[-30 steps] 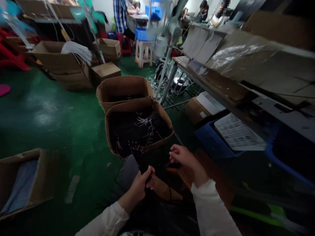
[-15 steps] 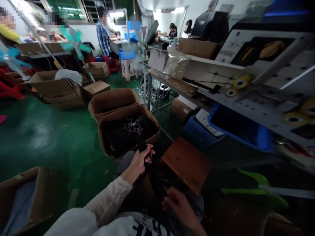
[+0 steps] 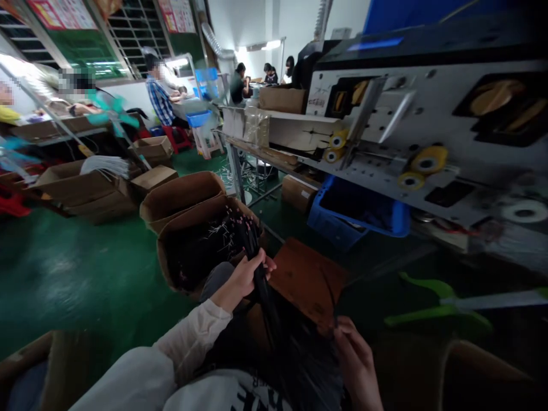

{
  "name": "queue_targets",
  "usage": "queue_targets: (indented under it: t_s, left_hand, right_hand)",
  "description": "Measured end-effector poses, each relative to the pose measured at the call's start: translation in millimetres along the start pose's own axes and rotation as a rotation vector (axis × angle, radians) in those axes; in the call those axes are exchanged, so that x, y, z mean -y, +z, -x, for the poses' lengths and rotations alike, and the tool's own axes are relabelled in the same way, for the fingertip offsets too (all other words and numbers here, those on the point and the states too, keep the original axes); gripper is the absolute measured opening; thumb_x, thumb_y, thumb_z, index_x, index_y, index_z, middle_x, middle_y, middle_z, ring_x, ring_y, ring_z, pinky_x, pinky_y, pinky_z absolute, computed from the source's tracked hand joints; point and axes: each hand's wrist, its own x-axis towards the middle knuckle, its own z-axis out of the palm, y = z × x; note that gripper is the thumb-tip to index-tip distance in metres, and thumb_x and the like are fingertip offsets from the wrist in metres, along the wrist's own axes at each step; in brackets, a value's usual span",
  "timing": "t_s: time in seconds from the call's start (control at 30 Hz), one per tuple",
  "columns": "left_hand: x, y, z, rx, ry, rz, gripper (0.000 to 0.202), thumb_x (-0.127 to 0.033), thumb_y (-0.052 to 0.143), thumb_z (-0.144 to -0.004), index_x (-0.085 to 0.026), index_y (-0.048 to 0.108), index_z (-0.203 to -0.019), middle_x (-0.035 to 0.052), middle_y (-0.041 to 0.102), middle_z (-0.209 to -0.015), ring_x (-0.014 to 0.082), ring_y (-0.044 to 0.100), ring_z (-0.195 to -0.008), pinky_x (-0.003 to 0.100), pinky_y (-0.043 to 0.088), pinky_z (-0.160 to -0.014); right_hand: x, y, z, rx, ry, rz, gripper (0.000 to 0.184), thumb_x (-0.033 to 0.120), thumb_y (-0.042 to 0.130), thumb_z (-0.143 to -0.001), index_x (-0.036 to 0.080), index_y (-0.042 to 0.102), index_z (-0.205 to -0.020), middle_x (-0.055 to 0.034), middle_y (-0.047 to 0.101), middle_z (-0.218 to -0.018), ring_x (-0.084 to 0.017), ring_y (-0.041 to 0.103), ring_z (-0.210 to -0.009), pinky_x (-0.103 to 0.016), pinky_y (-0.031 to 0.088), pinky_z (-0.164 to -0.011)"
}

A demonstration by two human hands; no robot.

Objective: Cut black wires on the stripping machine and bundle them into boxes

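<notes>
My left hand (image 3: 245, 278) is closed around a bundle of black cables (image 3: 264, 297). Small pinkish ends show at the top of the bundle, and its lower part runs down over my lap into shadow. Off to the right, my right hand (image 3: 354, 349) pinches one thin black cable (image 3: 330, 288) that sticks up above the fingertips. Just beyond my left hand stands an open cardboard box (image 3: 166, 264) holding dark cables and some loose white strands. A reddish-brown board (image 3: 306, 279) lies between and beyond my hands.
A machine with yellow rollers (image 3: 428, 161) stands on a bench at the right. Blue bins (image 3: 400, 220) sit beneath it. A green-bladed fan (image 3: 440, 314) is at lower right. More cardboard boxes (image 3: 158, 180) stand on the green floor. People work at tables farther back.
My right hand has moved right and up, away from the bundle, with a single cable now showing in its fingers. The bundle's ends stand higher, and the view has turned right.
</notes>
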Motion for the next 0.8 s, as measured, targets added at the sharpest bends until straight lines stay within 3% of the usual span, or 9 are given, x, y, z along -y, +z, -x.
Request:
queue_targets:
  t_s: [0.07,0.23,0.33,0.47,0.6,0.73,0.8]
  left_hand:
    - [6,10.9,-5,0.024,-0.018,-0.017,0.038,-0.048,0.067,-0.072,-0.015,0.051,-0.066,0.0048,0.064,-0.064,0.0136,0.059,-0.06,0.023,0.044,-0.052]
    - [20,36.7,-11,0.163,-0.103,-0.032,0.033,-0.046,0.064,-0.075,-0.014,0.056,-0.071,0.0089,0.069,-0.072,0.0225,0.067,-0.078,0.028,0.051,-0.062]
    - [23,49.4,-10,0.189,-0.141,-0.014,0.036,-0.048,0.066,-0.074,-0.013,0.057,-0.072,0.0101,0.069,-0.072,0.0253,0.068,-0.079,0.029,0.052,-0.061]
    - [24,59.7,-3,0.135,-0.181,0.041,0.037,-0.047,0.071,-0.068,-0.014,0.055,-0.073,0.0065,0.067,-0.068,0.0244,0.068,-0.073,0.027,0.051,-0.056]
    - [25,59.8,8,0.085,-0.202,0.025,0.044,-0.049,0.07,-0.068,-0.016,0.057,-0.094,0.0064,0.068,-0.067,0.0204,0.067,-0.061,0.024,0.046,-0.05]
    - [23,48.3,13,0.054,-0.099,0.092,0.049,-0.046,0.07,-0.069,-0.015,0.056,-0.104,0.0073,0.069,-0.075,0.0178,0.066,-0.068,0.024,0.047,-0.057]
    - [20,39.0,14,0.085,-0.116,0.122,0.049,-0.046,0.071,-0.07,-0.015,0.056,-0.105,0.007,0.069,-0.076,0.0169,0.065,-0.068,0.025,0.048,-0.06]
  right_hand:
    - [20,7,-14,-0.007,-0.073,0.132,0.012,0.034,0.064,-0.079,0.022,0.065,-0.079,-0.004,0.059,-0.09,-0.017,0.06,-0.084,-0.027,0.051,-0.071]
    - [58,52,-44,0.111,-0.174,0.448,0.018,0.036,0.06,-0.081,0.019,0.067,-0.078,-0.0023,0.062,-0.072,-0.015,0.058,-0.067,-0.025,0.044,-0.061]
    - [64,67,-50,0.135,-0.172,0.531,0.02,0.036,0.059,-0.082,0.018,0.067,-0.077,-0.0021,0.064,-0.071,-0.015,0.058,-0.064,-0.025,0.043,-0.06]
    - [59,66,-40,0.121,-0.259,0.617,0.018,0.031,0.055,-0.084,0.018,0.065,-0.079,-0.0034,0.064,-0.076,-0.015,0.059,-0.068,-0.025,0.044,-0.063]
    - [55,69,-27,0.068,-0.366,0.73,0.018,0.029,0.05,-0.087,0.019,0.065,-0.084,-0.0059,0.064,-0.08,-0.017,0.059,-0.073,-0.028,0.045,-0.066]
    - [54,85,-19,-0.019,-0.402,0.789,0.022,0.031,0.047,-0.089,0.019,0.065,-0.085,-0.007,0.063,-0.077,-0.017,0.058,-0.07,-0.028,0.044,-0.062]
    - [53,93,-17,-0.018,-0.409,0.8,0.022,0.03,0.047,-0.089,0.018,0.065,-0.084,-0.007,0.063,-0.077,-0.017,0.058,-0.07,-0.027,0.044,-0.062]
